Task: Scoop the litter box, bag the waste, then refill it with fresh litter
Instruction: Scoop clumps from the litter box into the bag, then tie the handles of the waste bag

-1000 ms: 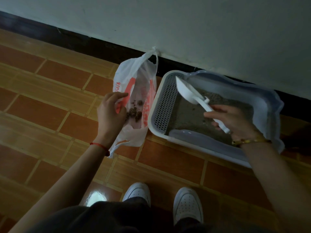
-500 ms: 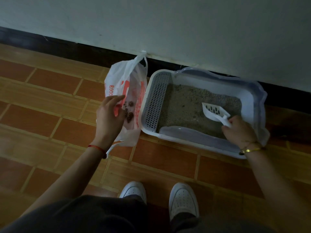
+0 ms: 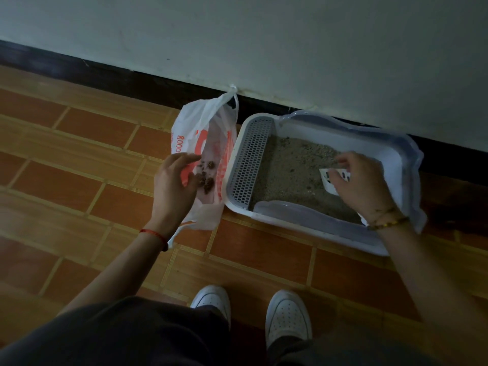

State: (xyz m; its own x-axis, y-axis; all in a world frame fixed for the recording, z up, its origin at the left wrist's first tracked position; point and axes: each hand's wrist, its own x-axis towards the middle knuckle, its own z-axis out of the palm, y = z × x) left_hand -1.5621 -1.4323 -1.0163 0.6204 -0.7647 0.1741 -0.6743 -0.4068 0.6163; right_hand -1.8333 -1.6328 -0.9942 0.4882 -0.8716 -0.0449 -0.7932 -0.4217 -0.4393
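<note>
A white litter box [image 3: 314,229] with a perforated grey grate [image 3: 250,162] at its left end stands on the floor against the wall, holding grey litter [image 3: 293,167]. My right hand [image 3: 361,184] is over the litter on the right side, shut on the white slotted scoop [image 3: 328,178], which is mostly hidden under the hand. Left of the box lies a white and orange plastic bag [image 3: 203,133] with dark waste clumps [image 3: 207,179] inside. My left hand [image 3: 174,183] holds the bag's near edge open.
A pale wall with a black skirting [image 3: 126,77] runs right behind the box and bag. The floor is brown tile [image 3: 87,159]. My two white shoes [image 3: 287,317] stand just in front of the box.
My right hand carried the scoop from above the grate end rightward and down onto the litter. The left hand stayed on the bag.
</note>
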